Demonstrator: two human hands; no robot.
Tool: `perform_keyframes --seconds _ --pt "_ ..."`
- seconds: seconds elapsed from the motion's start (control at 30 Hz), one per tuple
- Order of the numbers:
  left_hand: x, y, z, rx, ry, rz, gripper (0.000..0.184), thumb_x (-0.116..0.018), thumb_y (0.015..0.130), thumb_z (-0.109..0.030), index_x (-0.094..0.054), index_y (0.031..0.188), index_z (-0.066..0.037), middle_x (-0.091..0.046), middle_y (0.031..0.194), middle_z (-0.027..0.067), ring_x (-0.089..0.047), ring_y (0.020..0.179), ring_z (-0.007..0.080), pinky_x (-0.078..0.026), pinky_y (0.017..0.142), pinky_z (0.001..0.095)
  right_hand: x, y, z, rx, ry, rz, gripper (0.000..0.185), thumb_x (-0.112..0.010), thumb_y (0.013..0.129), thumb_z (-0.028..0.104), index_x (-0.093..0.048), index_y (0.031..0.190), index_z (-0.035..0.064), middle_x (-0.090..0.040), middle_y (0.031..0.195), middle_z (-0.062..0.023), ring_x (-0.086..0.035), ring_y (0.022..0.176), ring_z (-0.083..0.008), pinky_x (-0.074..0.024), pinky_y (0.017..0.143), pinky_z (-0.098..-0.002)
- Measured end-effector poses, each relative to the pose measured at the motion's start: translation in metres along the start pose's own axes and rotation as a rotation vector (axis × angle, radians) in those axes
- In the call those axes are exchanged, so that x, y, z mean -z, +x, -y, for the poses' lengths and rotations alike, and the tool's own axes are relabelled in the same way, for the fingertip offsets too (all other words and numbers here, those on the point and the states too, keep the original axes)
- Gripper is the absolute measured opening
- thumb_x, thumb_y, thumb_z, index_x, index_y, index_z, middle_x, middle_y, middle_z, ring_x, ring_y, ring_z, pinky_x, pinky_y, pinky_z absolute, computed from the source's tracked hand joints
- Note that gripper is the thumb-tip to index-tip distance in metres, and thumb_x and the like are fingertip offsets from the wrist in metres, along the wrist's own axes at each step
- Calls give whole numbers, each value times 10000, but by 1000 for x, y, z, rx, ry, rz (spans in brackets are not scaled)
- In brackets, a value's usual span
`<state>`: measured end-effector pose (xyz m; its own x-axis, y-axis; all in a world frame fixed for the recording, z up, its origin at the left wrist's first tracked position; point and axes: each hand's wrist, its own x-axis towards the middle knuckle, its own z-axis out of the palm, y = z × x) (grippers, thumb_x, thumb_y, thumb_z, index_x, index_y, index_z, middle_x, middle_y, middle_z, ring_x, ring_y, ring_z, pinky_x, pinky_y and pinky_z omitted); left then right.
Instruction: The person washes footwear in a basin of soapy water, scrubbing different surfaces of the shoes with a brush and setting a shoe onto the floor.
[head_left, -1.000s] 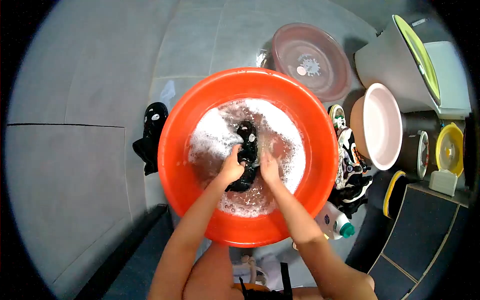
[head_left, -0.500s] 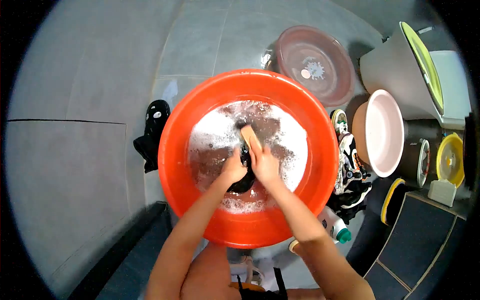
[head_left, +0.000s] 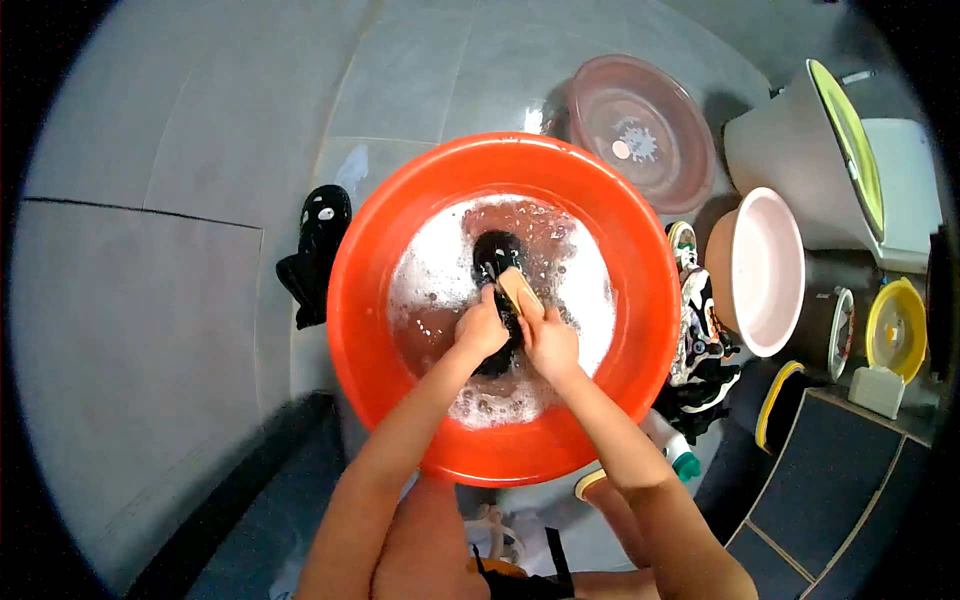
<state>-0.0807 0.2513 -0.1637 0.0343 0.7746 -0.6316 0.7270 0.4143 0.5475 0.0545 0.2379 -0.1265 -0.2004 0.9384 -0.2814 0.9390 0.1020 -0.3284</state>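
A large orange basin holds soapy water with white foam. In it lies a black shoe, its toe pointing away from me. My left hand is closed on the shoe's left side. My right hand is closed round a wooden brush, which rests against the upper part of the shoe. The bristles are hidden beneath the wood.
Another black shoe stands left of the basin. Several shoes and a white bottle with a green cap lie at the right. Beyond are a translucent basin, a pink basin and a grey bin.
A second ago my right hand was open in the water beside the shoe; it then took up the brush. Since the last frame, the brush has shifted slightly toward me and right.
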Motion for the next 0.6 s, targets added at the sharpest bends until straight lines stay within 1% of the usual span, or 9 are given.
perform_keyframes --seconds 0.17,0.2,0.27,0.3,0.37,0.43,0.5,0.57,0.6 --pt "1 -24 -19 -93 323 -134 670 -570 698 -78 -267 1290 6 -498 1036 231 -562 879 371 -485 720 431 -12 108 2 -37 -25 -60 416 -433 850 264 -400 1260 322 -588 866 -212 -604 695 -361 -484 632 -461" --pt "12 -29 -24 -65 385 -89 714 -590 681 -55 -258 1308 18 -478 1079 206 -526 971 333 -485 750 388 -7 119 3 -57 -42 -24 394 -430 848 270 -417 1238 325 -596 873 -210 -605 717 -359 -483 649 -458" --pt "16 -47 -24 -166 417 -179 722 -611 683 -61 -258 1307 25 -489 1106 175 -504 1012 304 -485 770 343 -8 136 -7 -87 -117 92 352 -425 843 281 -451 1193 312 -611 878 -190 -606 764 -346 -478 689 -445" --pt "18 -57 -24 -220 433 -220 727 -621 684 -65 -258 1307 28 -495 1119 159 -494 1033 290 -486 780 320 -7 135 -8 -92 -56 51 333 -424 849 306 -459 1180 304 -613 874 -183 -606 763 -345 -476 687 -446" --pt "12 -65 -16 -168 74 -12 878 -652 647 -85 -129 1344 17 -233 1385 187 -285 1247 336 -300 1009 364 -5 125 -5 -100 -110 45 356 -447 848 320 -452 1204 299 -606 859 -196 -604 726 -354 -478 659 -444" --pt "0 -66 -12 -169 185 -27 848 -647 648 -105 -170 1341 -2 -247 1384 174 -258 1266 328 -270 1021 413 -3 94 9 -39 -15 -41 381 -475 844 316 -451 1224 291 -600 833 -206 -600 692 -354 -481 634 -441" --pt "1 -54 -14 -124 182 79 818 -632 678 -125 -179 1345 11 -178 1412 181 -171 1310 328 -220 1044 456 -3 58 18 8 -47 -1 415 -509 830 322 -462 1238 259 -587 800 -207 -596 637 -347 -485 572 -421" --pt "1 -49 -19 -94 273 109 762 -616 691 -179 -241 1330 0 -233 1388 173 -222 1285 326 -232 1037 436 11 36 22 -19 -79 78 417 -518 827 320 -471 1234 238 -579 788 -203 -595 620 -344 -484 548 -415" --pt "-5 -44 -19 -87 309 109 746 -610 690 -186 -262 1327 -12 -254 1378 167 -235 1277 324 -232 1037 426 17 26 22 55 -100 94 403 -518 828 313 -481 1222 237 -576 782 -200 -595 616 -340 -485 548 -417"
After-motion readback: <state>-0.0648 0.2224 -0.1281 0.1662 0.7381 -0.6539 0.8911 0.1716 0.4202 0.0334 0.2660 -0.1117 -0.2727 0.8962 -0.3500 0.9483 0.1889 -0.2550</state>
